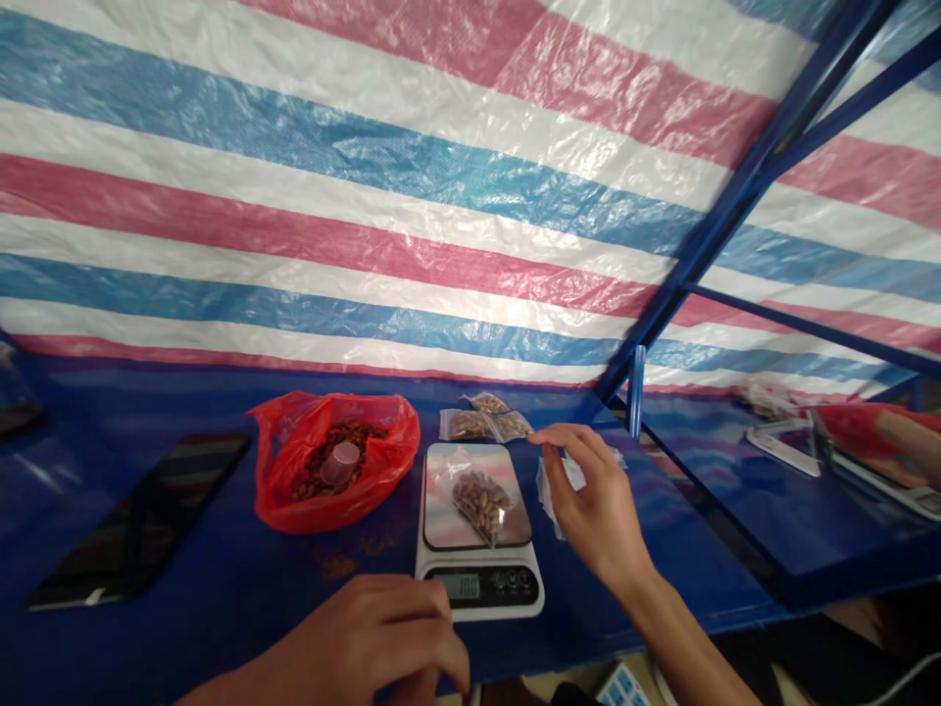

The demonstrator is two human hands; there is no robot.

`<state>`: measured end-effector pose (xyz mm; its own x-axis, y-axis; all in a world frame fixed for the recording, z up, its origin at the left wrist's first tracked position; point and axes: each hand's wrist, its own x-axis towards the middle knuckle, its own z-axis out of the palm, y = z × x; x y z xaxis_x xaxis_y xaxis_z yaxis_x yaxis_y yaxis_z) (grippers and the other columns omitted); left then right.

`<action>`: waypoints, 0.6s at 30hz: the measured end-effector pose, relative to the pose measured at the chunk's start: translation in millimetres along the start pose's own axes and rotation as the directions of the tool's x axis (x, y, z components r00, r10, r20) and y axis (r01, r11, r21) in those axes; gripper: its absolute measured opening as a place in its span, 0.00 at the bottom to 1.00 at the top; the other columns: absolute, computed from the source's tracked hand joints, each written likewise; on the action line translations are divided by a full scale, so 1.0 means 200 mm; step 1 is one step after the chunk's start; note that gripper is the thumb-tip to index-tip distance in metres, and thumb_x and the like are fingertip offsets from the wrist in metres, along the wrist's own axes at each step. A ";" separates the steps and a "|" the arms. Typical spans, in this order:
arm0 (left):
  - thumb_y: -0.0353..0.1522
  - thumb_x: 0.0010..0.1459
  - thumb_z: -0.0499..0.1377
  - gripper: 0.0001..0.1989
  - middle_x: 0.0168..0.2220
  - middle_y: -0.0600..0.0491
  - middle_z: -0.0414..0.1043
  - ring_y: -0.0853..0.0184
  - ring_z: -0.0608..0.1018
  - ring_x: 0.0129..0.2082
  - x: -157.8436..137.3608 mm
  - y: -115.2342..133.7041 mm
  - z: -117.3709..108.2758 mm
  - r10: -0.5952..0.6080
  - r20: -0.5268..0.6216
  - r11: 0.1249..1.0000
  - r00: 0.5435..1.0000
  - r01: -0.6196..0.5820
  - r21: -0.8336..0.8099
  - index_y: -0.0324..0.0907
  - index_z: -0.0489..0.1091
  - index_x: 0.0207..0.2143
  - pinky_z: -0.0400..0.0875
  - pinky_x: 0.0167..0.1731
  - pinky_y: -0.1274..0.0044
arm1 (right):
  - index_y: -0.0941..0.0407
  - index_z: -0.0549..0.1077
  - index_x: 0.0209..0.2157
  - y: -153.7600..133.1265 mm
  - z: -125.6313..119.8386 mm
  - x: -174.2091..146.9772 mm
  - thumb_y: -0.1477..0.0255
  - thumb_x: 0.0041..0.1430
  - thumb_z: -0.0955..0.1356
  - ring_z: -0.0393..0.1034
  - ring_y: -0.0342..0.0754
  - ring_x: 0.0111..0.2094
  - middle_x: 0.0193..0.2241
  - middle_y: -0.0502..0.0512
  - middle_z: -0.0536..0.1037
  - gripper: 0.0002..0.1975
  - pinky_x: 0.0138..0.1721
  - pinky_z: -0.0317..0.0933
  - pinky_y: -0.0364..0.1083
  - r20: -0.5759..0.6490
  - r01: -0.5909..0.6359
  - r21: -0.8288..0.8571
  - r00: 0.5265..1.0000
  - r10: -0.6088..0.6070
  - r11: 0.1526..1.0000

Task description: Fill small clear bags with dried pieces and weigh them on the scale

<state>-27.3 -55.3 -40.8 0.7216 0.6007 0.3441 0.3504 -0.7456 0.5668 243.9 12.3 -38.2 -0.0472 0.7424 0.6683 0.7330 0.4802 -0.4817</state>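
A kitchen scale (481, 603) stands before me, its display reading 10.0. On its plate lies a small clear bag (483, 505) of brown, seed-like pieces. My left hand (389, 632) is at the scale's near left corner, fingers curled in and nothing visible in them. Stretched over the right side, my right hand (588, 490) is open, its fingertips close to several small filled bags (470, 425) behind the scale. Under and beside that hand lie flat clear bags (548, 490). A red plastic bag (330, 515) at the left holds more brown pieces and a small clear cup (343, 461).
A black phone (139, 520) lies on the blue table at the left. Brown crumbs (339, 567) are scattered near the red bag. Blue metal bars (662, 304) rise at the right. Farther right, another person's arm (912, 441) is beside another scale (882, 480).
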 end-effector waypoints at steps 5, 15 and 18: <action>0.26 0.67 0.52 0.13 0.39 0.59 0.79 0.74 0.81 0.41 0.00 -0.06 -0.01 -0.152 -0.072 0.988 0.986 0.149 -0.042 0.51 0.74 0.40 0.71 0.44 0.87 | 0.51 0.77 0.44 -0.04 0.03 -0.01 0.74 0.69 0.64 0.72 0.54 0.47 0.44 0.56 0.78 0.11 0.51 0.63 0.55 0.039 0.058 -0.039 0.998 -0.056 0.998; 0.28 0.70 0.49 0.14 0.36 0.59 0.75 0.75 0.78 0.38 0.00 -0.10 -0.01 -0.218 -0.038 0.972 0.975 0.213 -0.102 0.49 0.73 0.38 0.70 0.43 0.87 | 0.50 0.74 0.49 -0.10 0.03 -0.01 0.69 0.71 0.64 0.71 0.56 0.51 0.47 0.57 0.79 0.10 0.53 0.62 0.56 0.138 0.095 -0.080 0.987 -0.083 0.992; 0.28 0.69 0.50 0.13 0.37 0.59 0.76 0.74 0.78 0.38 0.02 -0.08 -0.01 -0.234 -0.036 0.968 0.971 0.230 -0.096 0.49 0.73 0.37 0.70 0.42 0.86 | 0.51 0.72 0.55 -0.13 0.05 -0.03 0.65 0.70 0.66 0.71 0.57 0.54 0.51 0.58 0.79 0.15 0.55 0.62 0.57 0.221 0.103 -0.121 0.972 -0.074 0.987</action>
<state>-31.8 -40.8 -47.4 0.5976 0.7686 0.2282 0.4483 -0.5563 0.6997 219.0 0.7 -34.9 -0.2505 0.7896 0.5601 0.8009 0.4941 -0.3384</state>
